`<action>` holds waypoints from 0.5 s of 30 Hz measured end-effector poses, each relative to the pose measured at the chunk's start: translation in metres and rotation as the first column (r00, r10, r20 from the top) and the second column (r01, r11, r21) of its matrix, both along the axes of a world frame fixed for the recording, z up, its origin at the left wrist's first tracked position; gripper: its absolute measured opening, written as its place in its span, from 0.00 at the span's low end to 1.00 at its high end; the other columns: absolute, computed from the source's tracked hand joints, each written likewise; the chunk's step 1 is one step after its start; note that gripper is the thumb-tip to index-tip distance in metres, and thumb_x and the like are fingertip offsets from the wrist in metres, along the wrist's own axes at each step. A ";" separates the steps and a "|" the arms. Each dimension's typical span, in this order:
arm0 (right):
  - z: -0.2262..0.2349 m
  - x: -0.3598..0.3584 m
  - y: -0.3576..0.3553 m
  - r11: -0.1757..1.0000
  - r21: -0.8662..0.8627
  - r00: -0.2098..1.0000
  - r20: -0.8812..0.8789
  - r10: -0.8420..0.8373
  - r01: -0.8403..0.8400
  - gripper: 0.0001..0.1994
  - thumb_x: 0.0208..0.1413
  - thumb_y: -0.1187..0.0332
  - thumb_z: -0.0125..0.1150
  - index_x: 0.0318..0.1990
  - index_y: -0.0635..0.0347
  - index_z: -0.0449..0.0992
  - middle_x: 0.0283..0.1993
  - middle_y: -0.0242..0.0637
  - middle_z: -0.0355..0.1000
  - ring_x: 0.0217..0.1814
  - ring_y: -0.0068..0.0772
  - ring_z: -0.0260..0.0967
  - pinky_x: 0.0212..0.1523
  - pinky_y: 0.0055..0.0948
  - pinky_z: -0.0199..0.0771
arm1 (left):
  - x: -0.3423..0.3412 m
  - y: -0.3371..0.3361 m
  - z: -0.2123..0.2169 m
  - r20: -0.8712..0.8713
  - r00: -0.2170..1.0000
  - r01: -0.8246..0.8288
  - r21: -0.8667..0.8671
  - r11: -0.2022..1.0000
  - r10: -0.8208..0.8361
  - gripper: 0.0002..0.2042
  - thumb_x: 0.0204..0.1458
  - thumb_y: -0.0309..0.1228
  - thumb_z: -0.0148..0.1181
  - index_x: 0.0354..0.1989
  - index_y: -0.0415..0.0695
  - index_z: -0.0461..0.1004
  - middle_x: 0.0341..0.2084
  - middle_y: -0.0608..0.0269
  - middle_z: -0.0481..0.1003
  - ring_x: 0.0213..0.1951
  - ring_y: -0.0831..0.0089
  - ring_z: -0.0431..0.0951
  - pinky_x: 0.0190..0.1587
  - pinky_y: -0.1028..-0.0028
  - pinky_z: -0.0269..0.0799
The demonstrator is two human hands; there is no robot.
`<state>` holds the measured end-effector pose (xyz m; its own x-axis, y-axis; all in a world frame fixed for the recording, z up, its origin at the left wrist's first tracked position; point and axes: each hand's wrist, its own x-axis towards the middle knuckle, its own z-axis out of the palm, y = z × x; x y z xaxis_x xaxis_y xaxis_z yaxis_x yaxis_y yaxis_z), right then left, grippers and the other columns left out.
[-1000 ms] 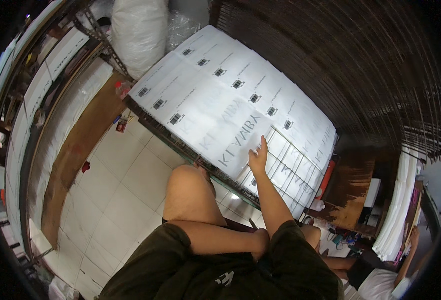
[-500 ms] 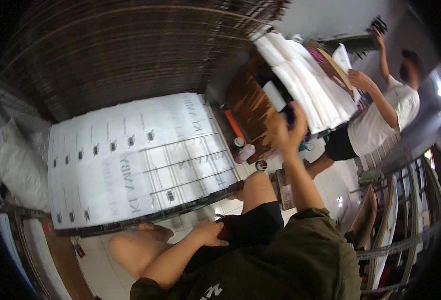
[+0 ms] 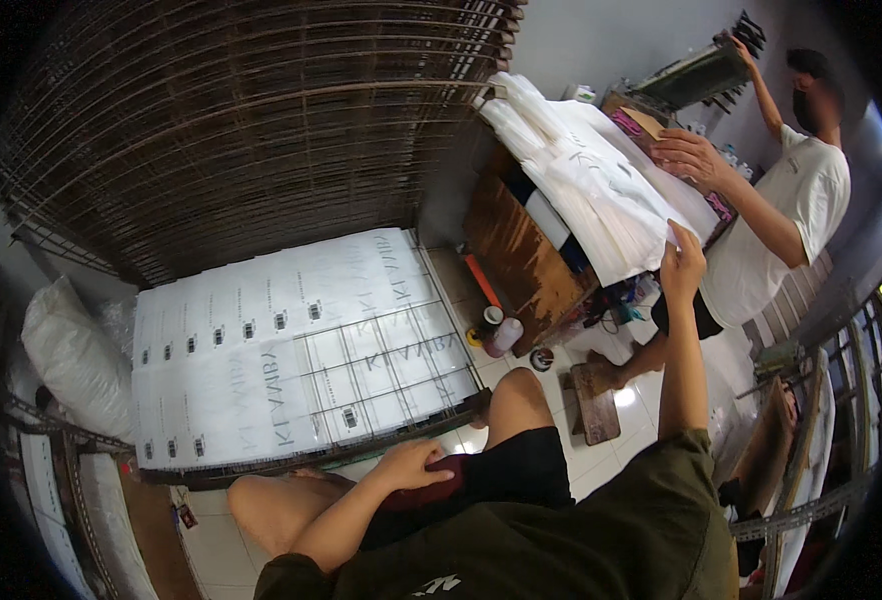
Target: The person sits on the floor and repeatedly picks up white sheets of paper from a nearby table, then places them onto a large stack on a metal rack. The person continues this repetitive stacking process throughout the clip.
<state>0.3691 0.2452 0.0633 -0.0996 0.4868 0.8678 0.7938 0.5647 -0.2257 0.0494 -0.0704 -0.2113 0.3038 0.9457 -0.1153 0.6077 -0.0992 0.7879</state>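
White plastic bags (image 3: 601, 190) lie stacked on the wooden desk (image 3: 521, 262). Our view has swung from the printed sheets on the wire rack (image 3: 291, 350) toward this stack, so the work now centres there. Our right hand (image 3: 683, 262) pinches the stack's near edge; our left hand (image 3: 411, 465) rests loosely curled on our thigh. A co-worker's hand (image 3: 696, 158) presses the bags.

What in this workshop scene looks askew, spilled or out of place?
Nothing looks spilled or damaged. The white bags on the wooden table lie in an uneven, overhanging heap, where the right hand touches them. The printed sheets on the wire rack lie in tidy overlapping rows.
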 end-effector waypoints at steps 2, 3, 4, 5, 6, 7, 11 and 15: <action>0.017 -0.027 -0.034 0.994 0.083 0.989 0.137 0.055 -0.067 0.16 0.44 0.81 0.54 0.43 0.60 0.76 0.38 0.43 0.74 0.40 0.43 0.72 0.40 0.33 0.72 | 0.004 0.010 0.034 -0.007 0.987 -0.152 0.302 0.941 0.162 0.27 0.43 0.50 0.63 0.46 0.45 0.69 0.41 0.54 0.71 0.45 0.56 0.71 0.47 0.64 0.67; 0.029 -0.042 -0.053 0.978 0.170 0.969 0.233 0.081 -0.123 0.16 0.43 0.81 0.54 0.42 0.60 0.76 0.38 0.43 0.74 0.39 0.42 0.72 0.39 0.33 0.72 | 0.003 0.019 0.061 -0.057 0.967 -0.202 0.412 0.889 0.247 0.28 0.43 0.48 0.63 0.50 0.45 0.68 0.45 0.53 0.68 0.48 0.54 0.69 0.48 0.61 0.66; 0.041 -0.055 -0.072 0.951 0.247 0.938 0.332 0.098 -0.187 0.17 0.42 0.82 0.54 0.42 0.61 0.76 0.37 0.43 0.74 0.37 0.42 0.72 0.38 0.34 0.72 | 0.001 0.032 0.091 -0.095 0.938 -0.241 0.513 0.824 0.334 0.30 0.42 0.47 0.64 0.54 0.46 0.66 0.49 0.51 0.66 0.50 0.52 0.67 0.50 0.58 0.65; 0.048 -0.072 -0.089 0.944 0.229 0.928 0.342 0.149 -0.236 0.17 0.40 0.82 0.54 0.41 0.61 0.76 0.36 0.43 0.73 0.36 0.42 0.72 0.38 0.33 0.71 | -0.004 0.042 0.123 -0.079 0.910 -0.262 0.649 0.714 0.407 0.35 0.40 0.45 0.65 0.58 0.47 0.62 0.52 0.49 0.62 0.52 0.48 0.64 0.52 0.54 0.62; 0.059 -0.085 -0.108 0.938 0.212 0.915 0.358 0.187 -0.275 0.17 0.39 0.82 0.54 0.41 0.61 0.77 0.35 0.44 0.73 0.36 0.42 0.72 0.38 0.33 0.71 | -0.005 0.051 0.158 -0.020 0.896 -0.314 0.679 0.664 0.445 0.39 0.36 0.45 0.68 0.60 0.48 0.61 0.54 0.50 0.60 0.54 0.48 0.62 0.55 0.53 0.59; 0.069 -0.098 -0.126 0.929 0.197 0.901 0.371 0.226 -0.314 0.17 0.38 0.83 0.54 0.40 0.61 0.77 0.34 0.44 0.73 0.35 0.42 0.72 0.37 0.33 0.71 | -0.007 0.060 0.188 0.028 0.888 -0.318 0.758 0.569 0.460 0.41 0.34 0.46 0.69 0.60 0.49 0.60 0.55 0.50 0.58 0.56 0.48 0.60 0.56 0.54 0.58; 0.107 -0.135 -0.184 0.866 0.112 0.829 0.370 0.419 -0.488 0.15 0.38 0.83 0.54 0.37 0.64 0.77 0.31 0.45 0.72 0.33 0.42 0.71 0.38 0.31 0.70 | -0.008 0.072 0.259 0.209 0.886 -0.374 0.851 0.369 0.415 0.41 0.33 0.40 0.71 0.60 0.48 0.59 0.55 0.51 0.59 0.55 0.51 0.62 0.54 0.58 0.60; 0.129 -0.166 -0.189 0.753 -0.009 0.700 0.360 0.617 -0.658 0.13 0.40 0.82 0.54 0.37 0.65 0.76 0.31 0.44 0.72 0.33 0.40 0.71 0.39 0.28 0.69 | -0.023 0.047 0.245 0.232 0.850 -0.385 0.886 0.259 0.473 0.19 0.39 0.25 0.63 0.44 0.43 0.71 0.35 0.60 0.72 0.34 0.60 0.74 0.35 0.66 0.69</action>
